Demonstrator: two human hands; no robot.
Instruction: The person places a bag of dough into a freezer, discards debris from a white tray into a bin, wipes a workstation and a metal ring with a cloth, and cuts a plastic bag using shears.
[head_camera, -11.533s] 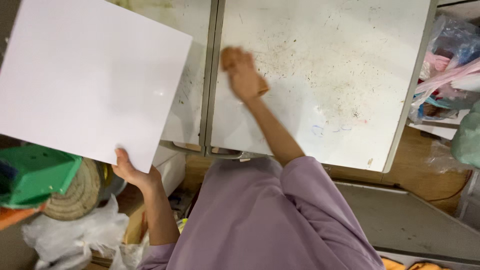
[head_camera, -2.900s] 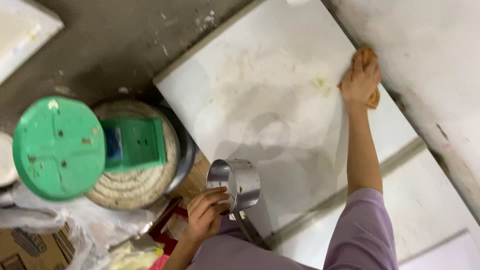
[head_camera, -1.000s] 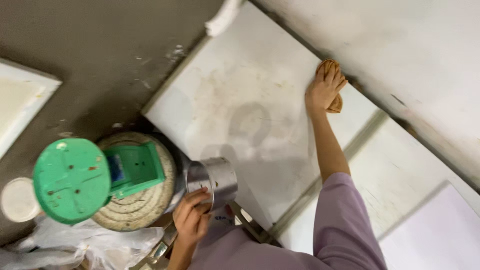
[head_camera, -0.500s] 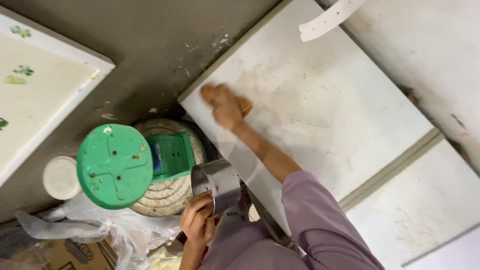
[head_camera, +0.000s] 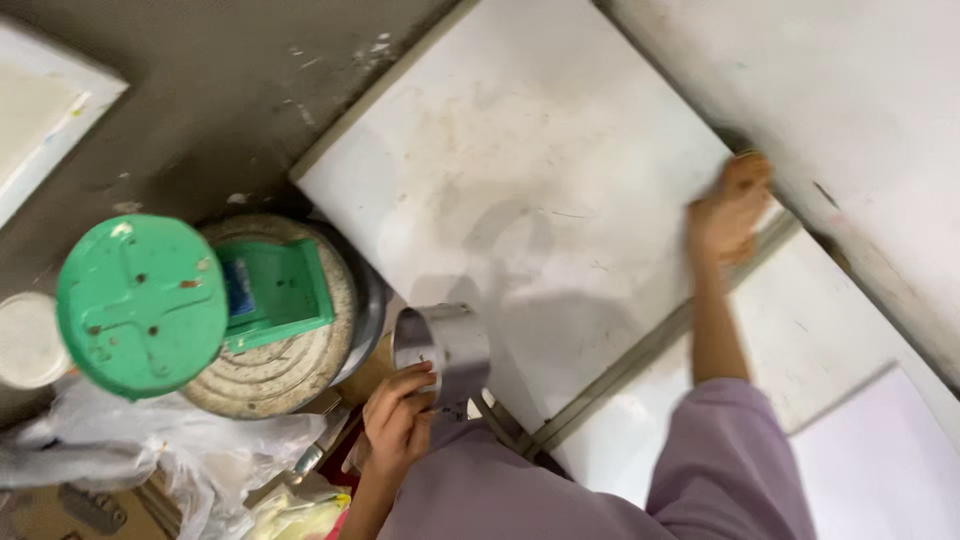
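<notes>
My right hand (head_camera: 730, 212) presses flat on the right edge of a large white tile (head_camera: 520, 190), with a brownish rag barely showing under it. The tile is smeared with faint dirty streaks. My left hand (head_camera: 398, 418) grips a shiny metal cup (head_camera: 441, 345) low at the tile's near edge. Both arms wear lilac sleeves.
A round green lid (head_camera: 140, 303) and a green box (head_camera: 275, 292) rest on a coiled straw ring in a metal bowl (head_camera: 368, 300). More white tiles (head_camera: 850, 90) lie to the right, another tile (head_camera: 45, 120) at far left. Plastic bags (head_camera: 150, 440) lie at lower left on the grey floor.
My right hand has swept with the rag from the tile's left side across to its right edge. The left hand still holds the metal cup; the view has shifted.
</notes>
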